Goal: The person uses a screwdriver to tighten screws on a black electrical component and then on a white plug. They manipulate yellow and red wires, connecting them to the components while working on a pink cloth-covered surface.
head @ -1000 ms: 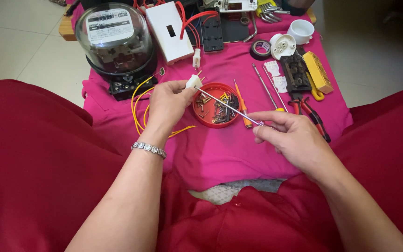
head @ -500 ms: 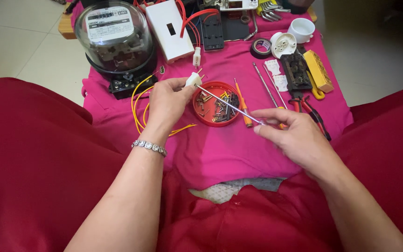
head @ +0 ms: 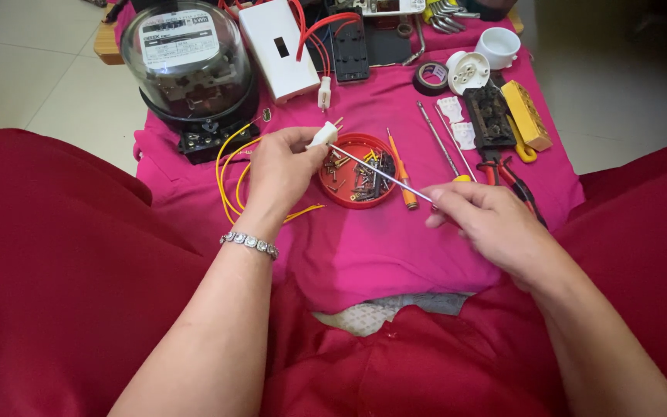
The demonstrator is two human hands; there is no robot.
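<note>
The left hand (head: 283,166) is pinched shut on a small white plug (head: 323,134), gripped between thumb and fingertips, with its metal prongs pointing toward one o'clock. The right hand (head: 488,224) is closed around the handle end of a thin screwdriver (head: 380,171), whose metal shaft runs toward ten o'clock until its tip meets the white plug. The two hands are apart, joined only by that shaft. A beaded silver bracelet (head: 249,243) sits on the left wrist.

Directly under the shaft lies a round red lid (head: 335,193) filled with small screws and dark bits, resting on the pink cloth (head: 380,247) that covers the desk. At three o'clock from the lid, just beside it, lies an orange-handled screwdriver (head: 403,170). Loops of yellow wire (head: 229,174) curl at nine o'clock from the left hand, partly hidden beneath it.

At eleven o'clock from the left hand stands an electric meter (head: 187,62) with a clear dome on a black base. At twelve o'clock lies a white box (head: 278,46) with red wires (head: 314,31) running over it. Toward one o'clock from the right hand are a roll of black tape (head: 431,76), a round white socket (head: 466,71), a white cup (head: 498,45), a dark rectangular block (head: 489,116) and a yellow block (head: 526,114). Red-handled pliers (head: 507,174) lie just beyond the right hand's knuckles, at one o'clock.
</note>
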